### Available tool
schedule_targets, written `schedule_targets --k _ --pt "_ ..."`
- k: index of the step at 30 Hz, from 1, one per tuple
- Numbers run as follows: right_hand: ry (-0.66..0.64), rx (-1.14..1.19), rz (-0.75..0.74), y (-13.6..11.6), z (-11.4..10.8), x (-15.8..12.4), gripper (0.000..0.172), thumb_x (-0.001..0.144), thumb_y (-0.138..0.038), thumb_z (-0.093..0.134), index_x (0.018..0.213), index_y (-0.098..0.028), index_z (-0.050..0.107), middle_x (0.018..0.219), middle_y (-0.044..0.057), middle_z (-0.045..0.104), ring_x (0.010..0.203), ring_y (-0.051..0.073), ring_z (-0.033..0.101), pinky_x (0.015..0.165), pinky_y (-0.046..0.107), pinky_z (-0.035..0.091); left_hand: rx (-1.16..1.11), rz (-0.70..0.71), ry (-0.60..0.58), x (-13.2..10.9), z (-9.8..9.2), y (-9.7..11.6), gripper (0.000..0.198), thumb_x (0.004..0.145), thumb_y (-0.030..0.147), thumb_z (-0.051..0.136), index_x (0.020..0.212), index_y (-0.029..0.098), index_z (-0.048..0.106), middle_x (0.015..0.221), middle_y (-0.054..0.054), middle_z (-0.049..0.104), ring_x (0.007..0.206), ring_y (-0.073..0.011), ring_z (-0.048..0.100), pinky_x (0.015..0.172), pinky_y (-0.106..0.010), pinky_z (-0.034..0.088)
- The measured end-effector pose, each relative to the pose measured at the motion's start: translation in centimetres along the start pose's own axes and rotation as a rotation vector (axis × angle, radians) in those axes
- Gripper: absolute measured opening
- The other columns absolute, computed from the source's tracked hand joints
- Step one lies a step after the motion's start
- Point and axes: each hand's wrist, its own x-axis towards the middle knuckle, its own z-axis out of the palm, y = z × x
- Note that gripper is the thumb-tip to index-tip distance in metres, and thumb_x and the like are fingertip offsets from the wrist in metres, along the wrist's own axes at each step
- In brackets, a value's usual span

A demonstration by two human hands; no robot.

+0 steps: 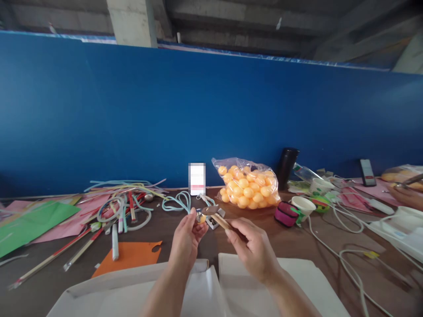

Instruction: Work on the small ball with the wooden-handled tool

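My left hand [188,233] is closed around a small shiny silver piece [199,215] with a yellow-orange part showing below it. In my right hand [253,246] is the pale wooden handle of a tool with a brown rounded head [211,210], pinched between thumb and fingers. That head touches or overlaps the silver piece; I cannot tell which. Behind my hands lies a small grey box [216,220], partly hidden by the tool. A loop of light blue cord [178,202] rests just beyond my left hand.
A clear bag of orange balls [247,187] stands behind, near a black bottle [287,167], a magenta pouch [286,214] and a paper cup [303,207]. Cords, sticks and coloured paper [36,224] cover the left. White cables run right, where another person's hand [405,193] shows. White sheets [280,295] lie in front.
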Motion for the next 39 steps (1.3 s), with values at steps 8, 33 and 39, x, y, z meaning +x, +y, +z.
schedule_targets --k 8,33,39 --pt "-0.001 -0.010 -0.006 -0.15 0.11 -0.22 0.019 0.092 -0.026 0.049 0.103 -0.021 0.064 0.091 0.006 0.066 0.081 0.017 0.062 0.073 0.026 0.048 0.018 0.007 -0.009 -0.07 0.02 0.04 0.018 0.075 0.026 0.072 0.077 0.013 0.060 0.063 0.001 0.057 0.056 -0.0096 0.061 0.060 -0.022 0.055" --pt "0.003 -0.067 0.028 0.07 0.01 -0.05 0.017 0.092 -0.026 0.049 0.098 -0.020 0.064 0.087 0.005 0.066 0.078 0.018 0.061 0.066 0.026 0.047 0.107 0.057 -0.017 -0.06 -0.02 -0.14 0.030 0.067 0.028 0.078 0.092 0.014 0.066 0.074 -0.001 0.063 0.060 -0.0089 0.061 0.061 -0.022 0.055" --pt "0.003 -0.062 0.029 0.21 0.03 -0.06 0.018 0.092 -0.027 0.049 0.099 -0.021 0.064 0.087 0.005 0.066 0.078 0.018 0.061 0.065 0.025 0.047 0.104 0.053 -0.012 -0.23 0.08 -0.02 0.031 0.069 0.027 0.077 0.094 0.014 0.067 0.077 -0.003 0.065 0.060 -0.0088 0.061 0.062 -0.022 0.055"
